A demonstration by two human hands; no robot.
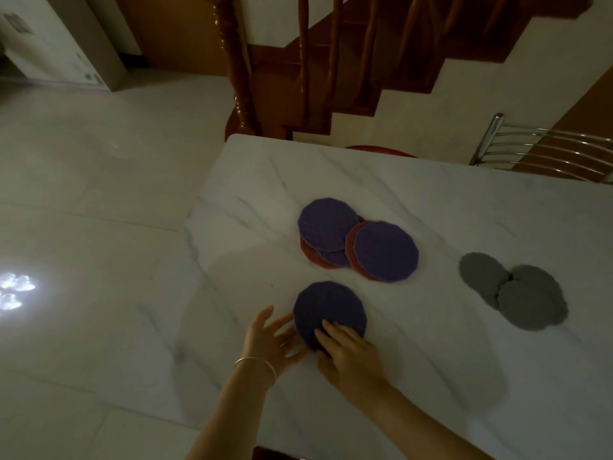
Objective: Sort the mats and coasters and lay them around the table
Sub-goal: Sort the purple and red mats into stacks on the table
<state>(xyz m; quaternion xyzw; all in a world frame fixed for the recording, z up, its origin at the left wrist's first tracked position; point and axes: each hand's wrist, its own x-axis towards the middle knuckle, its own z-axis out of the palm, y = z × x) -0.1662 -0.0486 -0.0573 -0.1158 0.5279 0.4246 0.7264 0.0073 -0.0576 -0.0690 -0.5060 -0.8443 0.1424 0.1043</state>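
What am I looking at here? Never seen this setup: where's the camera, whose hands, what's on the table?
No machine: one camera worn on a person's head looks down at their bare hands. On the white marble-patterned table lie a single round purple mat, an overlapping pile of round purple and red mats and a cluster of three smaller grey round coasters. The left hand, a silver bangle on its wrist, is open at the single mat's edge; the right hand rests flat on it. Nothing is lifted.
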